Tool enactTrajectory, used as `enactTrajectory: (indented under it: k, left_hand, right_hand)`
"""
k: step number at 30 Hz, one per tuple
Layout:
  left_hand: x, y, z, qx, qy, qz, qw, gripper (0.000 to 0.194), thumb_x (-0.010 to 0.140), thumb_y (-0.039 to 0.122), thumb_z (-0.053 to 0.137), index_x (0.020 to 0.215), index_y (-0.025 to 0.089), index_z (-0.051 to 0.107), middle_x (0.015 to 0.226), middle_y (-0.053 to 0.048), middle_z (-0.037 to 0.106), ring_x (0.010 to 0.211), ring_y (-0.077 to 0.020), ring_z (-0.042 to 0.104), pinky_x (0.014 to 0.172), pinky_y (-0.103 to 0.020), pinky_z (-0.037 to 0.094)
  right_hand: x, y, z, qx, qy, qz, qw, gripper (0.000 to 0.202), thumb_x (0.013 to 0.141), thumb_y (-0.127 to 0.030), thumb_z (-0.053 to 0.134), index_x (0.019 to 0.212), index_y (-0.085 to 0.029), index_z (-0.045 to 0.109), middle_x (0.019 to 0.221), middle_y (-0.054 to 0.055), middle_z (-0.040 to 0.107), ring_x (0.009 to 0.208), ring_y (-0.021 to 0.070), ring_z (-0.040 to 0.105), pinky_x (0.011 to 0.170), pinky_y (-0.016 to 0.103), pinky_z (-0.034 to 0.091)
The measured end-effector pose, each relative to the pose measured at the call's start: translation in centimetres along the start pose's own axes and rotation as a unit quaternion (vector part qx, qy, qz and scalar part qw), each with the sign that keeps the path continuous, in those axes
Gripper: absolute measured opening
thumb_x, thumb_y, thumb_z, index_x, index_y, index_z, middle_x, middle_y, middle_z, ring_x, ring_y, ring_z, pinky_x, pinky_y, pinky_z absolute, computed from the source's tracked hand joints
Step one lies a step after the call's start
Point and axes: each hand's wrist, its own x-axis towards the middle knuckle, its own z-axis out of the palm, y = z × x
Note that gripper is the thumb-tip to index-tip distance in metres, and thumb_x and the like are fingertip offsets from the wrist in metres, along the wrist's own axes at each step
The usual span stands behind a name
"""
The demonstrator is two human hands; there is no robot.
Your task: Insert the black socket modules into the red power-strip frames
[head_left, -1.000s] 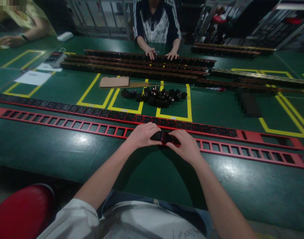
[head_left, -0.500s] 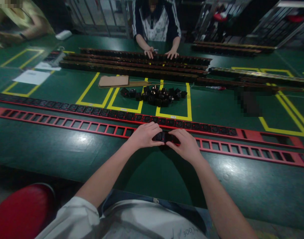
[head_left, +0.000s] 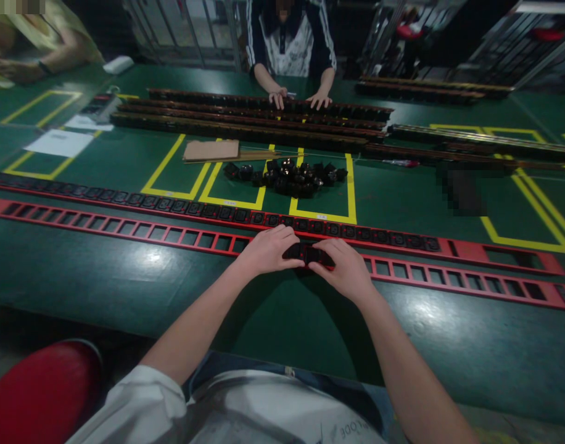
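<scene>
My left hand (head_left: 269, 251) and my right hand (head_left: 345, 265) meet over the middle of the nearer red strip (head_left: 190, 238), which has a row of rectangular openings. Between thumb and fingers, my left hand grips a black socket module (head_left: 293, 251) at the strip. A second black socket module (head_left: 314, 254) is pinched by my right hand, close beside the first. Fingers partly cover both modules, so how deep they sit is hidden. Just beyond runs another red strip (head_left: 462, 250), lined with black sockets (head_left: 333, 229).
Loose black modules (head_left: 287, 179) lie piled behind the strips, near a cardboard piece (head_left: 211, 150). Long dark rails (head_left: 245, 129) lie farther back, where a co-worker's hands (head_left: 319, 100) rest. Paper sheets (head_left: 60, 142) are at left; a red stool (head_left: 46, 394) stands at lower left.
The module in my left hand has tipped or settled slightly, and its face shows less. Both hands stay almost in place. At the far left, another person's hands have shifted a little.
</scene>
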Motion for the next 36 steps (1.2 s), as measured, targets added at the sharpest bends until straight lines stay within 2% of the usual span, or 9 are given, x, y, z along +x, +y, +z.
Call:
enactTrajectory:
  k: [6, 11, 17, 24, 28, 36]
  left_hand:
    - [0.12, 0.10, 0.05, -0.016, -0.016, -0.012, 1.000, 0.040, 0.088, 0.051, 0.072, 0.107, 0.018, 0.059, 0.108, -0.007, 0.065, 0.103, -0.0240, 0.060, 0.080, -0.034, 0.049]
    - [0.09, 0.23, -0.22, -0.025, -0.030, -0.012, 0.999, 0.047, 0.087, 0.056, 0.071, 0.111, 0.018, 0.057, 0.111, -0.007, 0.065, 0.103, -0.0248, 0.060, 0.081, -0.035, 0.049]
    - [0.03, 0.32, -0.34, -0.036, -0.023, -0.009, 0.999, 0.033, 0.091, 0.045, 0.067, 0.108, 0.018, 0.057, 0.108, -0.007, 0.065, 0.102, -0.0239, 0.060, 0.082, -0.035, 0.049]
    - [0.12, 0.16, -0.30, -0.050, -0.024, -0.013, 0.998, 0.037, 0.086, 0.045, 0.073, 0.104, 0.019, 0.056, 0.105, -0.005, 0.064, 0.097, -0.0234, 0.061, 0.077, -0.034, 0.048]
    - [0.14, 0.25, -0.34, -0.051, -0.030, -0.033, 0.998, 0.032, 0.089, 0.045, 0.069, 0.102, 0.019, 0.056, 0.102, -0.005, 0.064, 0.096, -0.0235, 0.061, 0.078, -0.035, 0.049]
    - [0.02, -0.03, -0.67, -0.080, -0.035, -0.023, 0.996, 0.028, 0.090, 0.040, 0.067, 0.107, 0.020, 0.057, 0.105, -0.006, 0.065, 0.098, -0.0239, 0.062, 0.081, -0.036, 0.051]
  right_hand:
    - [0.00, -0.01, -0.12, 0.002, -0.003, -0.003, 1.000, 0.027, 0.091, -0.037, 0.068, 0.113, -0.022, 0.065, 0.111, 0.010, 0.071, 0.104, 0.0302, 0.065, 0.088, 0.047, 0.054]
    - [-0.01, 0.01, -0.09, 0.001, -0.003, 0.001, 1.000, 0.027, 0.092, -0.038, 0.067, 0.114, -0.022, 0.066, 0.111, 0.010, 0.071, 0.104, 0.0302, 0.065, 0.088, 0.048, 0.054]
    - [-0.02, 0.04, -0.01, 0.003, -0.004, 0.001, 1.000, 0.029, 0.092, -0.040, 0.068, 0.113, -0.021, 0.066, 0.111, 0.011, 0.071, 0.104, 0.0302, 0.065, 0.089, 0.048, 0.054]
    - [-0.02, 0.05, -0.01, 0.005, 0.000, 0.000, 1.000, 0.027, 0.092, -0.039, 0.068, 0.112, -0.022, 0.066, 0.110, 0.010, 0.071, 0.104, 0.0298, 0.065, 0.088, 0.047, 0.054]
    - [-0.04, -0.01, -0.07, 0.005, -0.003, 0.002, 1.000, 0.028, 0.092, -0.039, 0.068, 0.113, -0.022, 0.065, 0.111, 0.010, 0.071, 0.104, 0.0299, 0.065, 0.088, 0.047, 0.055]
    - [-0.01, -0.13, -0.10, 0.003, 0.000, -0.001, 1.000, 0.027, 0.092, -0.039, 0.067, 0.114, -0.023, 0.066, 0.111, 0.011, 0.071, 0.104, 0.0303, 0.065, 0.087, 0.048, 0.055]
